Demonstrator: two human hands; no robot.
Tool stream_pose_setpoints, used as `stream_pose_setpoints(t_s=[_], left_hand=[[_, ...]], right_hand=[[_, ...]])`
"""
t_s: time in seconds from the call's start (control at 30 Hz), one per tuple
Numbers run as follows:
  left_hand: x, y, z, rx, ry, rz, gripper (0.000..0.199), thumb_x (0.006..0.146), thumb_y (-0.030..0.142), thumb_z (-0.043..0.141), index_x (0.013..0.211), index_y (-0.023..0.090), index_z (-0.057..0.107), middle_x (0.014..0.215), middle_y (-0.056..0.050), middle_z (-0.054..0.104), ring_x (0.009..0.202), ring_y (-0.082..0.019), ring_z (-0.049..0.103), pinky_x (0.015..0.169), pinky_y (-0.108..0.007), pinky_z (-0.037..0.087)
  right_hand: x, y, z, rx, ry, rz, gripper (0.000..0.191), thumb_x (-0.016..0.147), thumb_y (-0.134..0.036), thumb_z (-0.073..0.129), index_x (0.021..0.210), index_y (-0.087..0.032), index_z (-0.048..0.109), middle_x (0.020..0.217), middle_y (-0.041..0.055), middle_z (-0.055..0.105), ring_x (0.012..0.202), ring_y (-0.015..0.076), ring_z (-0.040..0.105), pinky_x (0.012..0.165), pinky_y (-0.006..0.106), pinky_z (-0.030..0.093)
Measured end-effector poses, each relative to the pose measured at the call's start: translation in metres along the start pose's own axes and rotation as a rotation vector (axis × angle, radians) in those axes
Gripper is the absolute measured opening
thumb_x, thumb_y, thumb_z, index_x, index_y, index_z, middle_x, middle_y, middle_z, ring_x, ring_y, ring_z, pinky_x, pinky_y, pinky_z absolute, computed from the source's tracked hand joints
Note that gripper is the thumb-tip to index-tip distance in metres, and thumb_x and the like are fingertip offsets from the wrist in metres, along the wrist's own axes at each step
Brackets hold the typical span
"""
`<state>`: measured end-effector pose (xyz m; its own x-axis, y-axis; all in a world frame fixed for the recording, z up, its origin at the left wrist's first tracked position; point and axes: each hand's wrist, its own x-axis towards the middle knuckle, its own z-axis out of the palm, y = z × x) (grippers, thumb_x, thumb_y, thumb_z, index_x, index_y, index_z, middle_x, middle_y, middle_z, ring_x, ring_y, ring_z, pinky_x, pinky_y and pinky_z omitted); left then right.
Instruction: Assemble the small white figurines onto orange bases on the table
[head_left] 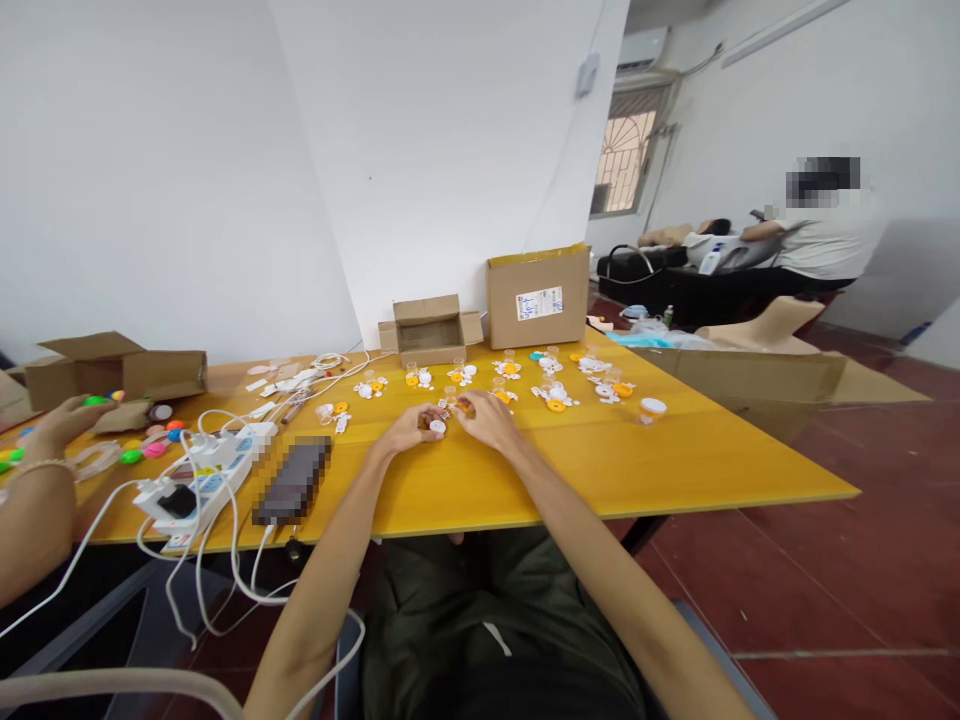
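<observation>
Near the middle of the table's front half, my left hand (409, 430) is closed around a small round white part (437, 427), its flat face turned up. Close beside it on the right, my right hand (489, 422) pinches a small orange part (466, 408), partly covered by the fingers. The two hands' fingertips nearly meet. Behind them lie groups of small white and orange plastic parts (556, 405) with clear cups. A clear jar with a white lid (652, 408) stands to the right.
A white power strip (240, 455) with tangled cables and a phone (294, 480) lie left. An open small carton (431, 345) and a larger box (538, 300) stand behind. At far left, another person's hand (64, 430) is among colourful pieces. The wooden table (712, 470) ends at front right.
</observation>
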<state>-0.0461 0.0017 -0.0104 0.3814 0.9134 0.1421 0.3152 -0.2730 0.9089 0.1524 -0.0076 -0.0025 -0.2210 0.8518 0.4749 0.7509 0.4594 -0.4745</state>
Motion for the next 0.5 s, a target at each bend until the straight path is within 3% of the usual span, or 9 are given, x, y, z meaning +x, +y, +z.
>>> stream_pose_setpoints(t_s=[0.17,0.5], left_hand=[[-0.0006,0.0021,-0.0019,0.027,-0.004,0.017,0.039,0.058,0.026,0.083,0.095,0.020,0.072,0.080,0.000,0.067,0.080,-0.017,0.059,0.078,-0.030,0.048],[-0.0014,0.0055,-0.0037,0.065,-0.004,0.028,0.036,0.057,0.028,0.085,0.090,0.020,0.074,0.081,-0.001,0.069,0.083,-0.018,0.061,0.080,-0.030,0.047]], right_hand=[[-0.0024,0.0051,0.0026,-0.134,-0.089,-0.050,0.009,0.084,-0.030,0.070,0.091,-0.025,0.073,0.103,0.0094,0.074,0.099,0.0271,0.068,0.083,0.034,0.051],[-0.0020,0.0113,0.0071,-0.134,-0.064,-0.044,0.011,0.090,-0.030,0.065,0.094,-0.023,0.074,0.106,0.0134,0.070,0.106,0.0307,0.065,0.088,0.039,0.052]])
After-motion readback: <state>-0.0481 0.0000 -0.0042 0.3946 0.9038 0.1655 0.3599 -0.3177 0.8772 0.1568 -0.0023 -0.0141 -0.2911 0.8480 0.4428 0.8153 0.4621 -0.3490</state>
